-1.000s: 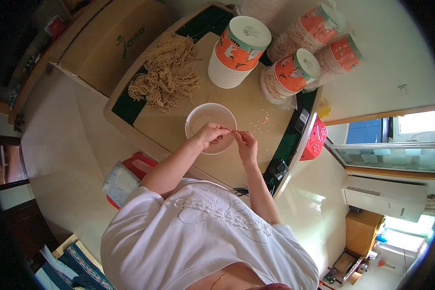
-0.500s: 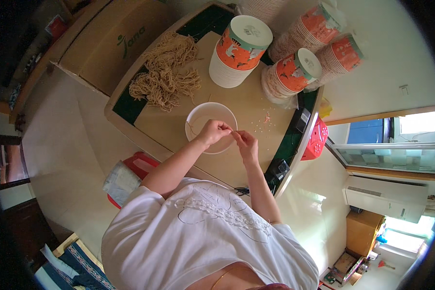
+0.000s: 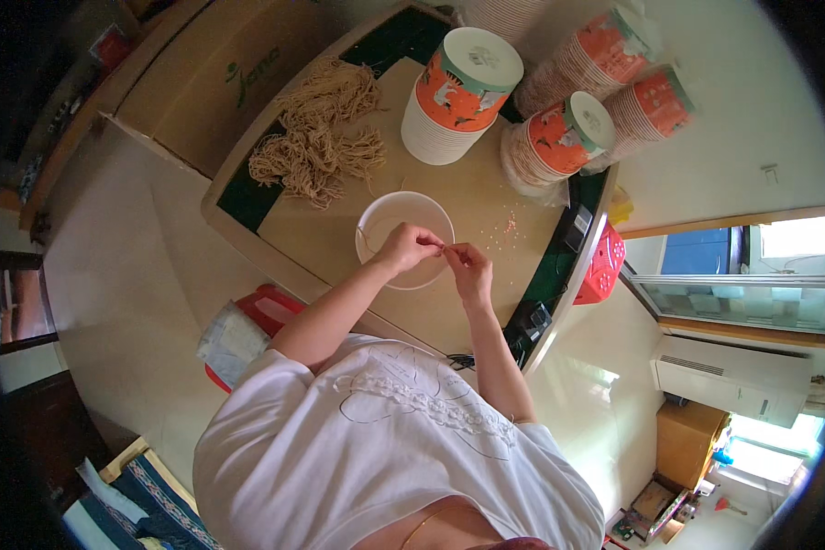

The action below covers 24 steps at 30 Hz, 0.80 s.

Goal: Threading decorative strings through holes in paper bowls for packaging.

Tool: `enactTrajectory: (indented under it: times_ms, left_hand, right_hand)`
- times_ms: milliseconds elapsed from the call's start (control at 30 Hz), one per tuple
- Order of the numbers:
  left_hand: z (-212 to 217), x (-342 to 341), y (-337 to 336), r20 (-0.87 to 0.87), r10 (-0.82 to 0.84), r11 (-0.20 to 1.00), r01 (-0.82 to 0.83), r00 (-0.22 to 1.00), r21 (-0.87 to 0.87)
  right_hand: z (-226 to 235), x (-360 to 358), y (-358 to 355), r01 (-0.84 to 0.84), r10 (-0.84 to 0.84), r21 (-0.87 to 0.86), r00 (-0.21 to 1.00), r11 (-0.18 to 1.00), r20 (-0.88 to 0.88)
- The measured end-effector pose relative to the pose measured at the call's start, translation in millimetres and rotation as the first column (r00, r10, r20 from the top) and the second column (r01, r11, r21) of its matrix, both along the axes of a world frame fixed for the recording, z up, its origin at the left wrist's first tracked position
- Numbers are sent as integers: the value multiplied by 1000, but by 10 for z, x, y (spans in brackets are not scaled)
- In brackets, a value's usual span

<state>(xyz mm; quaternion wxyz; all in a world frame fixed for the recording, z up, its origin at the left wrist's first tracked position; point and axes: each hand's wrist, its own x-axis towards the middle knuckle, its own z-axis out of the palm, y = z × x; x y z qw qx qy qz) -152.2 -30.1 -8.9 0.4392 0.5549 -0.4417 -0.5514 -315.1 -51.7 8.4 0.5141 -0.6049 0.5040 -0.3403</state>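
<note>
Little has moved: both hands stay over the bowl [image 3: 405, 238] mid-table, left hand [image 3: 407, 247] and right hand [image 3: 467, 266] pinching something tiny I cannot make out; dropped, it might miss the bowl.

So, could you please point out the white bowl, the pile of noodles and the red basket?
white bowl [image 3: 381, 223]: head view, bare inner wall.
pile of noodles [image 3: 319, 137]: head view, middle of the heap.
red basket [image 3: 602, 266]: head view, side wall.

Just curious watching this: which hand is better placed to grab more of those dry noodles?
Probably the left hand: it hovers over the white bowl, on the same side as the noodle pile. The right hand sits farther away.
</note>
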Motion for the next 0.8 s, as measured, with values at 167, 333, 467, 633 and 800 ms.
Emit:
enactTrajectory:
  times_ms: [167, 333, 467, 633, 800]
  left_hand:
    - [228, -8, 49, 274, 17, 995, 10, 962, -97]
    - [356, -29, 73, 406, 33, 989, 29, 913, -145]
    - [273, -76, 67, 409, 139, 964, -28, 902, -264]
    - [212, -95, 49, 325, 217, 950, -123, 920, -286]
    - [146, -63, 28, 239, 268, 942, -202, 933, -270]
  right_hand:
    - [-27, -21, -7, -2, 2, -12, 1000, 1000, 2]
    - [-43, -36, -36, -35, 30, -85, 998, 996, -56]
    - [-17, 13, -34, -47, 33, -176, 996, 983, -82]
    - [123, 52, 10, -89, 19, -268, 967, 959, -253]
    - [130, 46, 22, -81, 12, -279, 971, 957, -240]
